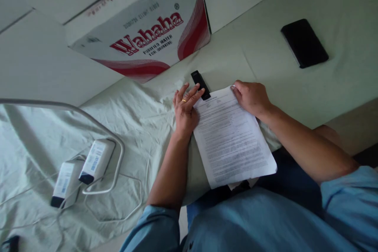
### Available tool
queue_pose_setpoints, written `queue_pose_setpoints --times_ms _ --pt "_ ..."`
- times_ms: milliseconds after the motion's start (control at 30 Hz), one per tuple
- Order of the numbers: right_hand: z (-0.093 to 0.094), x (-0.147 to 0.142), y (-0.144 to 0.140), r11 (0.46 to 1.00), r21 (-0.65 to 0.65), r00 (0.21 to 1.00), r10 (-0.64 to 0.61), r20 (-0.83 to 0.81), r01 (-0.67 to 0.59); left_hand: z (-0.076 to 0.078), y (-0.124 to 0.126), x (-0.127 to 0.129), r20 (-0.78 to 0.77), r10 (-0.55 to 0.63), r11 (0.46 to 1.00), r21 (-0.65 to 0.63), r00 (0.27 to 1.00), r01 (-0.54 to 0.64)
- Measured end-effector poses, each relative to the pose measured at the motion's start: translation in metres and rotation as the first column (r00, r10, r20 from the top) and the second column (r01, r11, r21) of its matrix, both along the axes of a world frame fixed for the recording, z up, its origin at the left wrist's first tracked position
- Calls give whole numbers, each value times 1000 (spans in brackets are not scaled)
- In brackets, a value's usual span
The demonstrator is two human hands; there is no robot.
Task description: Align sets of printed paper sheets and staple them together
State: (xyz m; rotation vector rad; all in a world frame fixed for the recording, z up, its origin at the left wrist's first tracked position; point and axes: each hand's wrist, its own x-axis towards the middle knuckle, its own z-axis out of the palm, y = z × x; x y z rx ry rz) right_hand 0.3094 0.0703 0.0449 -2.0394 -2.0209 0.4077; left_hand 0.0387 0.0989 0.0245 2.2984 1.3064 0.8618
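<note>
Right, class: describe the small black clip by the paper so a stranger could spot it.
Find the Wahaha box. Just below its right corner, the black clip lies at the printed sheet's top-left corner, under the left hand's fingertips. It is far smaller than the black phone.

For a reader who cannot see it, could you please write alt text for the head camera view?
A person's left hand and right hand press the top corners of a printed paper sheet on a pale green cloth, beside a small black device. A Wahaha box, black phone and two white adapters lie around.
</note>
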Motion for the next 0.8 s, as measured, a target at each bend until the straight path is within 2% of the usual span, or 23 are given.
queue_pose_setpoints --times_ms 200,367,433,500,567,633,700,800 --pt "-3 1 0 1000 1 1000 6 -11 -6 1 -1 2 -22 17 1000 -6 1000 -17" --pt "-2 1 2 1000 11 997 22 -72 -21 2 -4 6 -10 87 995 -48 996 -87" --pt "1 2 3 999 9 991 51 -126 -50 0 -3 5 41 71 995 -77 997 -67" --pt "5 5 4 994 -6 973 103 -208 -107 -4 0 2 163 26 991 -134 986 -4" --pt "9 10 4 979 -37 930 181 -319 -203 -8 3 -2 336 29 977 -208 941 44" --pt "12 16 2 947 -67 857 254 -447 -316 -9 5 -3 484 137 963 -270 864 -1" --pt "14 22 -1 921 -59 779 290 -555 -385 -7 5 -2 570 262 940 -332 779 -73" --pt "17 28 -2 944 12 734 265 -625 -331 0 3 0 631 337 904 -425 699 -52"
